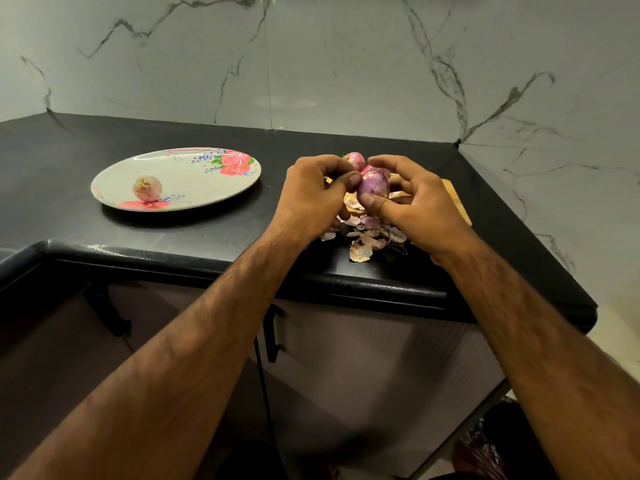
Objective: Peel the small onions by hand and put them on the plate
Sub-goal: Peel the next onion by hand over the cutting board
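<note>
One onion (373, 184) pinched between curled fingers (391, 161) of left hand (311, 199) and right hand (420, 206).

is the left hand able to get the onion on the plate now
Likely yes, once freed: the left hand pinches the purple onion, but nothing stands between it and the plated onion.

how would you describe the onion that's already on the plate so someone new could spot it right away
On the left part of the black countertop lies an oval floral plate. Near its front-left rim sits one small pale onion. It alone is on the plate; the purple onion is gripped between left hand and right hand above loose peels.
</note>
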